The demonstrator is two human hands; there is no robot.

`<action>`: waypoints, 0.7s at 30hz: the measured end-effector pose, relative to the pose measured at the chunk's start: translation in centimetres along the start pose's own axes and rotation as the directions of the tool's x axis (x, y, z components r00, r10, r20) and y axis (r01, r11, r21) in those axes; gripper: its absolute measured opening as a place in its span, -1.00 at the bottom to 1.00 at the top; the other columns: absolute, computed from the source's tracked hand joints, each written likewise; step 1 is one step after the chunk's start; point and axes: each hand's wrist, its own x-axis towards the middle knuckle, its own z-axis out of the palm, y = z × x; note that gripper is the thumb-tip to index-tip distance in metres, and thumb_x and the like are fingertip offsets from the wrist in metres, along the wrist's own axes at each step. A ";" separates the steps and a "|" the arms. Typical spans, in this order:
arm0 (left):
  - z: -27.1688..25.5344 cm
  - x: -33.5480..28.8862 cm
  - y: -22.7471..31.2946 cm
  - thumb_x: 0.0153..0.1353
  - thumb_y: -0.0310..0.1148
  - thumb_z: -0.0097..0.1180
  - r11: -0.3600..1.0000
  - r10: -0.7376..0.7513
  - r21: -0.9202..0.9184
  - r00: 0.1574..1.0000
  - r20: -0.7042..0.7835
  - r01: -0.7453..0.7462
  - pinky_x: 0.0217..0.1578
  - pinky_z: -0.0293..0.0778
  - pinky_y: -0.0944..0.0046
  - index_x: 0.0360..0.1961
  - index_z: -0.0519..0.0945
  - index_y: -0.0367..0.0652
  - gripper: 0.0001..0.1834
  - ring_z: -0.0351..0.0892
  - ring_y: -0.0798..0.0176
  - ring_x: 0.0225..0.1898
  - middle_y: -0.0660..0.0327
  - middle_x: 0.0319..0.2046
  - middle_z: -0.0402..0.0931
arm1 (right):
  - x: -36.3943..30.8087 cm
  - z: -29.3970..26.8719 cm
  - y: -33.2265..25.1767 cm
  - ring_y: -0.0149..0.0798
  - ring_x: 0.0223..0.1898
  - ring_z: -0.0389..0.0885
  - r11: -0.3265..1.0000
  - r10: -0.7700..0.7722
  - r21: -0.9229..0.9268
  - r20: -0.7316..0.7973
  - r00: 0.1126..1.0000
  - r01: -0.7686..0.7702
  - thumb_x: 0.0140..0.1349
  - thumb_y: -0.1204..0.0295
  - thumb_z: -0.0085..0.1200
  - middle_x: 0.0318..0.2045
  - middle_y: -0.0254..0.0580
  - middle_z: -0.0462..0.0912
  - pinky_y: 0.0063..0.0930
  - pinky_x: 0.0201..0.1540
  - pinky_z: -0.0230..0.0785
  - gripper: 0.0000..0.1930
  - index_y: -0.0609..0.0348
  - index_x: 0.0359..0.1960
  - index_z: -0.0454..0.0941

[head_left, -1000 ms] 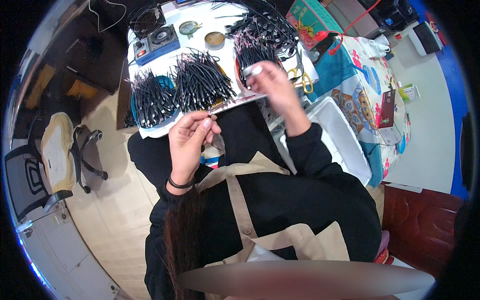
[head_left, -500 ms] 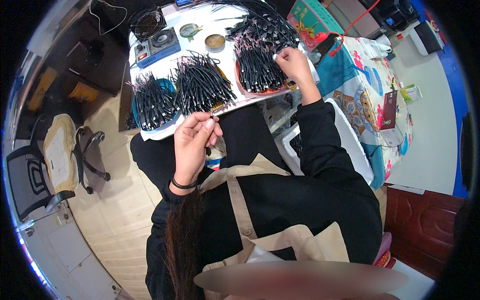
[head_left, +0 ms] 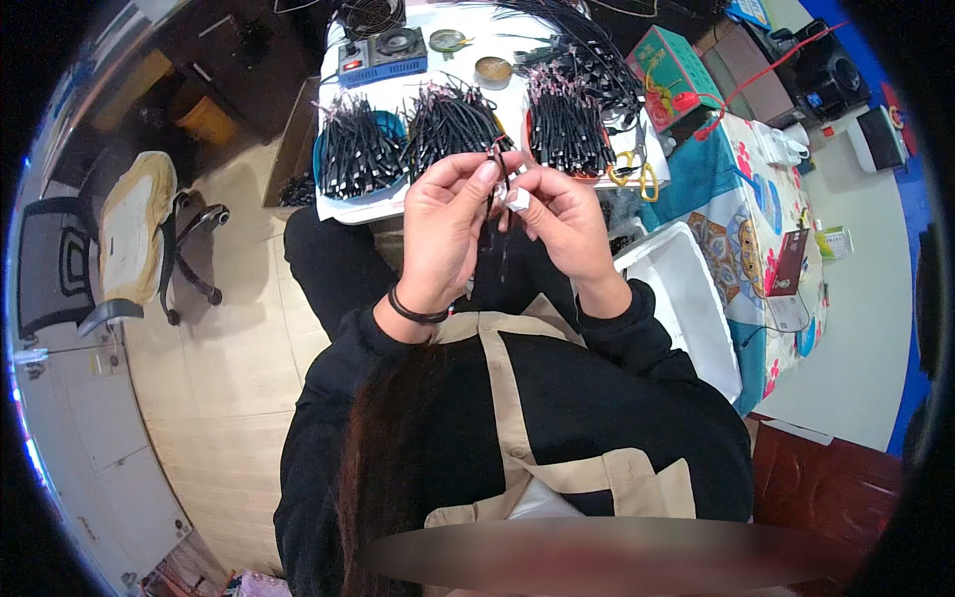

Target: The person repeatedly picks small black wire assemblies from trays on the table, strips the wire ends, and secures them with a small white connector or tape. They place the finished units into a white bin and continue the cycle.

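In front of my lap, just off the near edge of the table (head_left: 343, 211), both hands meet over a thin black cable (head_left: 504, 254) that hangs down between them. My left hand (head_left: 438, 224) pinches it between thumb and fingers. From the other side my right hand (head_left: 572, 224) has its thumb and fingers closed on the cable too. White pieces show at the tips of the right thumb and finger; whether they are tape or finger covers I cannot make out. Beyond the hands lie a left cable bundle (head_left: 360, 149), a middle bundle (head_left: 448, 124) and a right bundle (head_left: 567, 129).
Yellow-handled scissors (head_left: 647, 181) lie at the table's right corner. Farther back are a blue boxy device (head_left: 383, 68), a round tin (head_left: 492, 72) and a fan (head_left: 370, 15). A white foam box (head_left: 686, 298) stands to my right, an office chair (head_left: 139, 234) to my left.
My right hand has come back from the right cable bundle to meet my left hand. The scissors now show where that arm was. The whole view has shifted.
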 end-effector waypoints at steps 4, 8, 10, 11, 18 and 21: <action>0.1 -1.2 0.1 0.31 -0.49 0.07 1.000 0.015 -0.013 1.000 -0.005 -0.016 -0.30 0.54 0.44 -0.17 0.55 -0.31 -0.87 0.62 0.41 -0.31 0.07 -0.22 0.65 | -0.7 1.4 1.0 -0.52 -0.35 0.53 0.999 -0.034 0.004 -0.060 0.998 0.034 0.33 0.47 0.06 -0.38 -0.35 0.59 -0.63 -0.25 0.42 -0.87 0.31 -0.22 0.53; -0.1 -2.0 -0.2 0.30 -0.49 0.09 0.996 0.076 0.058 0.997 -0.025 -0.074 -0.27 0.54 0.41 -0.16 0.55 -0.31 -0.86 0.62 0.39 -0.32 0.10 -0.27 0.65 | -1.0 1.7 0.4 -0.58 -0.40 0.51 0.982 -0.032 -0.190 -0.105 0.994 0.011 0.27 0.49 0.14 -0.33 -0.34 0.61 -0.70 -0.37 0.36 -0.84 0.32 -0.19 0.54; -0.2 -2.1 -0.4 0.29 -0.49 0.10 0.975 0.177 0.138 0.984 -0.010 -0.174 -0.25 0.54 0.40 -0.16 0.55 -0.32 -0.85 0.63 0.37 -0.31 0.12 -0.31 0.64 | -1.0 0.7 -0.6 -0.53 -0.37 0.53 0.969 -0.109 -0.234 -0.096 0.989 0.084 0.27 0.48 0.14 -0.34 -0.32 0.60 -0.65 -0.29 0.40 -0.85 0.32 -0.22 0.55; -0.3 -2.3 -0.4 0.28 -0.50 0.10 0.968 0.187 0.168 0.982 -0.003 -0.184 -0.29 0.52 0.43 -0.16 0.55 -0.32 -0.85 0.61 0.39 -0.33 0.13 -0.33 0.64 | -0.8 0.3 -1.1 -0.51 -0.37 0.54 0.968 -0.123 -0.234 -0.110 0.986 0.095 0.27 0.47 0.14 -0.34 -0.32 0.60 -0.65 -0.28 0.40 -0.85 0.32 -0.22 0.55; -1.2 -3.2 0.1 0.27 -0.52 0.12 0.945 0.162 0.270 0.982 0.093 -0.182 -0.51 0.29 0.56 -0.15 0.56 -0.34 -0.85 0.44 0.53 -0.50 0.17 -0.40 0.61 | 0.4 0.2 -2.7 -0.57 -0.38 0.50 0.972 -0.094 -0.219 -0.024 0.995 0.087 0.27 0.47 0.14 -0.37 -0.37 0.58 -0.70 -0.30 0.35 -0.88 0.28 -0.24 0.55; -1.3 -3.3 -0.2 0.26 -0.53 0.14 0.880 0.253 0.396 0.964 0.079 -0.264 -0.39 0.41 0.52 -0.15 0.57 -0.36 -0.84 0.50 0.50 -0.43 0.20 -0.39 0.61 | 0.1 0.6 -3.5 -0.63 -0.37 0.47 0.857 -0.093 -0.514 -0.059 0.994 0.050 0.24 0.49 0.15 -0.37 -0.40 0.57 -0.71 -0.34 0.32 -0.88 0.28 -0.26 0.55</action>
